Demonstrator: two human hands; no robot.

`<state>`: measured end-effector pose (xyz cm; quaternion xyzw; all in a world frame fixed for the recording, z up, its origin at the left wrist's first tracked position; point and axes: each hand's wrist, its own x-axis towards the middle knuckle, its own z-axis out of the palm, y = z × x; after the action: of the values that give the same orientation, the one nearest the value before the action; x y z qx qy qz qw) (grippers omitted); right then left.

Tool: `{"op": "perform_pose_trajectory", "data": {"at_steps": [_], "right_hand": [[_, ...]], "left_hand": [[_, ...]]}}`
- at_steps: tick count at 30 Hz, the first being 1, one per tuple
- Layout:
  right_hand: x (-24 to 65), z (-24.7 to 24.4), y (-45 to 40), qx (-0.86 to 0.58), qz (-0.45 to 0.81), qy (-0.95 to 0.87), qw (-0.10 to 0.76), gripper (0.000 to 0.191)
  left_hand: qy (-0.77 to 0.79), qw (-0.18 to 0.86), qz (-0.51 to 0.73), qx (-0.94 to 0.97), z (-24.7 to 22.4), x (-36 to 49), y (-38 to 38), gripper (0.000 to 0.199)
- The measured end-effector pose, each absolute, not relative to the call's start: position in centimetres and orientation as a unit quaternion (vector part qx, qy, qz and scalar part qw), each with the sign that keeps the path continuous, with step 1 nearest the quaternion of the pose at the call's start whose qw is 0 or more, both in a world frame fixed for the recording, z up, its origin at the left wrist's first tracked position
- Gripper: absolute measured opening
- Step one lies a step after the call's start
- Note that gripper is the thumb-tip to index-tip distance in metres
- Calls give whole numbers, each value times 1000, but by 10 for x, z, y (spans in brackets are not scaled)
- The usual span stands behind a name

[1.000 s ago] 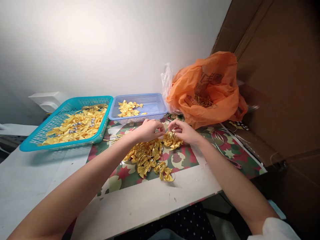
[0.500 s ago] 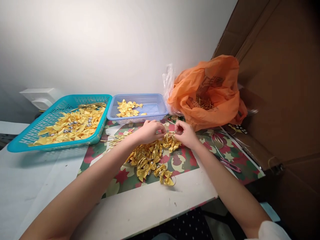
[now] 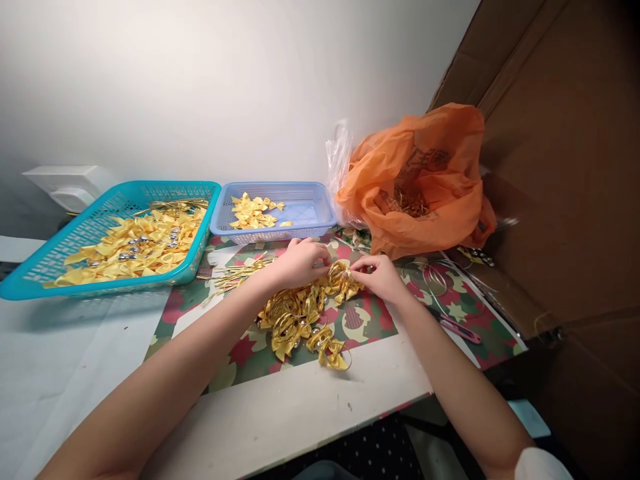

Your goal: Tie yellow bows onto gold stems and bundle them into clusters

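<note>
The right hand (image 3: 381,277) has just lowered, seemingly pinching the gold bow bundle (image 3: 343,285), so both hands meet there; whether the left hand (image 3: 303,261) pinches, I cannot tell. The bundle is mid-tabletop (image 3: 310,408), the bow pile (image 3: 291,317) nearer the front edge.

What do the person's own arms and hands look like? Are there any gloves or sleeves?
The left hand and right hand wear no gloves, and no rings or bracelets show. Both forearms are bare. A white sleeve shows on the right arm; the left sleeve is out of view.
</note>
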<state>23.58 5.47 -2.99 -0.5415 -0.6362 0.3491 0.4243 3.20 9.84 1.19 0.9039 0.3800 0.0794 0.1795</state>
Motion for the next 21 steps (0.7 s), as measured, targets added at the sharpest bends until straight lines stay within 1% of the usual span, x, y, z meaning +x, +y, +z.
{"op": "perform_pose_trajectory", "data": {"at_steps": [7,12,16,21], "right_hand": [[236,-38,56,-525,351,-647,427,19],[232,-39,53,-521,326,-645,454,14],[230,-37,50,-536,295,-653,447,8],[228,-37,49,-546,299,-640,449,9]], "left_hand": [[374,178,87,906,10,33,99,14],[375,175,91,906,8,33,99,13],[379,176,92,904,9,34,98,14],[385,174,97,901,8,34,98,15]]}}
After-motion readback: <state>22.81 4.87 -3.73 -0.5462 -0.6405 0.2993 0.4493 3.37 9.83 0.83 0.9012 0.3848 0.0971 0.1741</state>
